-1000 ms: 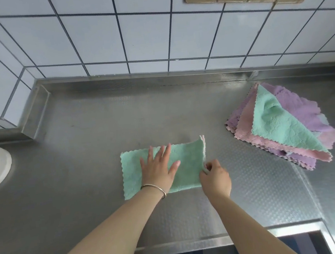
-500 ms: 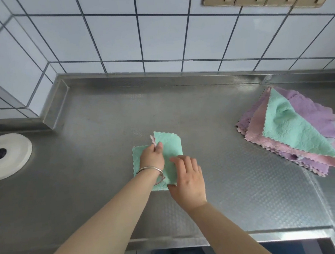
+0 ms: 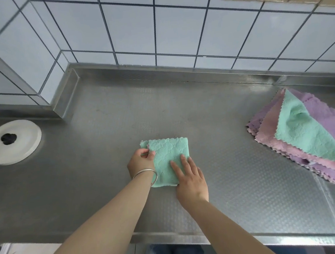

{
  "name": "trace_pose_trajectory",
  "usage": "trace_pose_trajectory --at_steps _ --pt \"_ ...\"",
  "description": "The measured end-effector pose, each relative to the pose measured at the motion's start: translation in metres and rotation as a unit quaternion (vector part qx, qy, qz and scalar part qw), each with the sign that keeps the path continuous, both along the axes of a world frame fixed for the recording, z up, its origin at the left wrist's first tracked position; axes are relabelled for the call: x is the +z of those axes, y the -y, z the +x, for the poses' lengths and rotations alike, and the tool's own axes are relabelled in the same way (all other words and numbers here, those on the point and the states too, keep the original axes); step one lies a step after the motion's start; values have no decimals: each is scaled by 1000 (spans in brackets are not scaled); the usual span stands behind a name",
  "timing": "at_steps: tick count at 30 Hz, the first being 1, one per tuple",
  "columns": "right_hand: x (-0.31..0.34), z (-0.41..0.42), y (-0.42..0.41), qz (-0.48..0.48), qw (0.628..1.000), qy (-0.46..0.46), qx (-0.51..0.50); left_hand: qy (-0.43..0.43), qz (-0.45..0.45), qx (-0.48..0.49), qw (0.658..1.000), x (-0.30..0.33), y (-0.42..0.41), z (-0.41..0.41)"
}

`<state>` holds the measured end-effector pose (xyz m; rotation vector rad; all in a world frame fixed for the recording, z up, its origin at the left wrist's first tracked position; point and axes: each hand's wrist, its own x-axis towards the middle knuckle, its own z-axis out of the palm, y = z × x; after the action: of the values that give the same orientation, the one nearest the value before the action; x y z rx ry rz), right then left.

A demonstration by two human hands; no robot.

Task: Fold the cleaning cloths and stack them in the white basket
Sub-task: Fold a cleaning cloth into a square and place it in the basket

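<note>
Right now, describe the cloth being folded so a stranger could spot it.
On the steel counter, near the front edge's middle, lies a green cloth under both hands. Unlike the loose pile at the right, it is folded into a small square.

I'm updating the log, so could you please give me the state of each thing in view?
Green cloth: folded, flat on counter.
Left hand: pinches cloth's left edge.
Right hand: fingers straight, pressing cloth.
Cloth pile: unfolded, untidily stacked.
White disc: lying flat.
</note>
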<state>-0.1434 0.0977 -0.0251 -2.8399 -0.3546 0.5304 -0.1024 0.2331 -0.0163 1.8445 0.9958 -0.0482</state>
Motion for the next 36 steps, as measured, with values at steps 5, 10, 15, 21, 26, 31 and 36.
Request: trace_pose_trajectory --at_steps 5,10,15,21,26,31,36 --pt "0 0 2 -8 1000 -7 -1 -25 -9 29 999 -5 0 7" --pt "-1 0 3 -6 1000 -10 -2 -61 13 8 998 -5 -2 12" --pt "0 2 0 -21 998 56 2 -26 53 -30 998 -8 -5 10" --pt "-2 1 -5 34 988 148 37 90 148 -82 981 -5 -18 5" --pt "-7 -1 -13 -11 994 79 70 65 222 -147 962 -12 -32 4" --pt "-12 -9 -4 4 995 66 70 19 240 -179 954 -15 -37 10" --pt "4 14 -3 69 992 106 15 77 376 -267 884 -22 -27 0"
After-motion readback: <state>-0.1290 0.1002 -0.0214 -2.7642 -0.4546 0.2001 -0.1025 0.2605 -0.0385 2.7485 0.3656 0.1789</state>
